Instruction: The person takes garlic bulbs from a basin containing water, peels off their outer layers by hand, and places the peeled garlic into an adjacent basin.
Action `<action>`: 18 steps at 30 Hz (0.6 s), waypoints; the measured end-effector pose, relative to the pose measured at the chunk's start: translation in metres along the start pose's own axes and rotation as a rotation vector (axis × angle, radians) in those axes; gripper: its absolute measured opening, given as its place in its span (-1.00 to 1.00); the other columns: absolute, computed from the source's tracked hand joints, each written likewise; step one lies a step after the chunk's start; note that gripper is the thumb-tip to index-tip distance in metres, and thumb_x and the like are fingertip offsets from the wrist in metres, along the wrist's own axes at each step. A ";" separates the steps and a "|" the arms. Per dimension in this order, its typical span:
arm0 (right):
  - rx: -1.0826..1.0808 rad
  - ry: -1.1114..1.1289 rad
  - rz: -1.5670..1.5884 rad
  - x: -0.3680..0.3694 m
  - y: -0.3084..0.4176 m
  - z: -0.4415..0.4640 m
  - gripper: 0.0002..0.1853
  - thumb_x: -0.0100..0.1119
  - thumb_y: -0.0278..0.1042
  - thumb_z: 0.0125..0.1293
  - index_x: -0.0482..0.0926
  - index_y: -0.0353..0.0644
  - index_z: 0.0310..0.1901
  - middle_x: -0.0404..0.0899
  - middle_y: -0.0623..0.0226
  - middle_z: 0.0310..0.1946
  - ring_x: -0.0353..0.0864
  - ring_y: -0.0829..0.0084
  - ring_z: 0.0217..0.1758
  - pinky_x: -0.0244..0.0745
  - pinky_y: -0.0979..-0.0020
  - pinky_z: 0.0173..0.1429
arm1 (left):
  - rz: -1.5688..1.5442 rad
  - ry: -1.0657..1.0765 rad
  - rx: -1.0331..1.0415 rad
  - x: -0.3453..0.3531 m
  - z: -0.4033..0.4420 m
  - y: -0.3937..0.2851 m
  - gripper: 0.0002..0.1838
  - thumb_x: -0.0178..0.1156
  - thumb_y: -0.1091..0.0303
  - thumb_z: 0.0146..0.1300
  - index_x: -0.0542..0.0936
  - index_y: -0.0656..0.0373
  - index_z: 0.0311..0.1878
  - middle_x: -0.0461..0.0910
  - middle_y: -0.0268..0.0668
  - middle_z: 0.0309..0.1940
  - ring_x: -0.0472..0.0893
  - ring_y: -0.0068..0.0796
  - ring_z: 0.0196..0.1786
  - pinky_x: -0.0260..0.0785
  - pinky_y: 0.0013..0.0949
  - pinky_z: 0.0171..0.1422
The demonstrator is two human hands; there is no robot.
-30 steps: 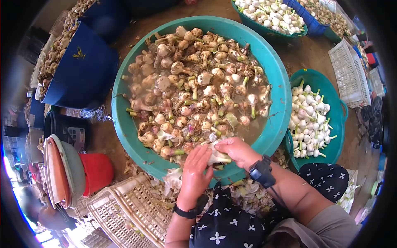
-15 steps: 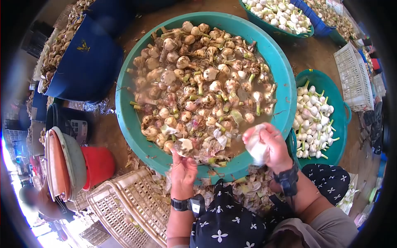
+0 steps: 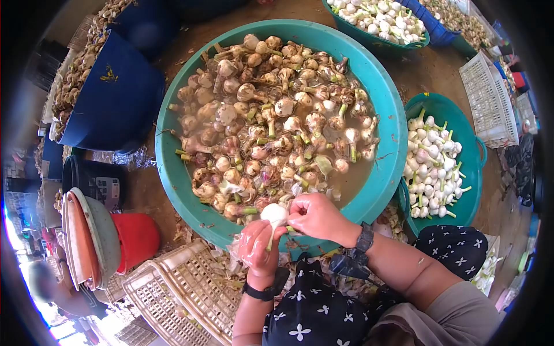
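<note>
Over the near edge of the green tub, the left hand is grasping a white garlic bulb — its stem is pointing back toward the person. The right hand is curling its fingers against the bulb's side; whether they are pinching anything, I cannot tell. Brownish bulbs are crowding the tub's murky water — and just beside its right edge a green basket is holding white bulbs.

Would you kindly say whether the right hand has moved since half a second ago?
Yes: relative to the green tub, the right hand moved left, toward the left hand.
</note>
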State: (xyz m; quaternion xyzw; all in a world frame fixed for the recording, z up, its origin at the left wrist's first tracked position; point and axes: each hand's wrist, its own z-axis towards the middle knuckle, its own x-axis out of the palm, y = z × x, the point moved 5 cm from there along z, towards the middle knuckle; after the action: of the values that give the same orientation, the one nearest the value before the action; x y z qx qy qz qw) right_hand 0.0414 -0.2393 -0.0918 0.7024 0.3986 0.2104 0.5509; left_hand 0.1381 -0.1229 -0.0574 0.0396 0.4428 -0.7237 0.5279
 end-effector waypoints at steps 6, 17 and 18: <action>-0.009 -0.135 -0.067 -0.013 0.017 -0.007 -0.78 0.20 -0.39 0.12 0.48 -0.27 -0.60 0.43 0.39 -0.74 0.36 0.68 -0.65 0.25 0.52 -0.57 | 0.098 0.088 0.126 0.001 0.002 -0.009 -0.73 0.43 0.46 -0.17 0.54 0.22 -0.39 0.56 -0.24 -0.33 0.56 -0.24 -0.31 0.46 -0.27 -0.24; 0.031 -0.115 -0.163 -0.019 -0.043 -0.010 -0.82 0.22 -0.38 0.08 0.49 -0.26 -0.56 0.39 0.35 -0.75 0.34 0.61 -0.66 0.27 0.46 -0.53 | 0.004 -0.098 -0.105 -0.009 -0.001 0.005 -0.79 0.36 0.45 -0.05 0.51 0.18 -0.37 0.56 -0.23 -0.40 0.54 -0.19 -0.34 0.38 -0.27 -0.21; 0.022 -0.201 -0.100 -0.020 -0.030 -0.011 -0.84 0.21 -0.38 0.12 0.49 -0.26 -0.50 0.36 0.43 -0.71 0.28 0.69 -0.62 0.26 0.49 -0.52 | 0.036 -0.040 -0.018 -0.006 0.001 0.002 -0.79 0.36 0.45 -0.05 0.52 0.17 -0.36 0.56 -0.23 -0.40 0.54 -0.19 -0.34 0.39 -0.26 -0.22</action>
State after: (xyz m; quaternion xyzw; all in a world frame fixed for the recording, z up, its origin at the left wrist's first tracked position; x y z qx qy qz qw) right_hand 0.0118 -0.2465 -0.1139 0.7054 0.3781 0.1068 0.5900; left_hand 0.1428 -0.1191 -0.0542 0.0283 0.4381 -0.7106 0.5497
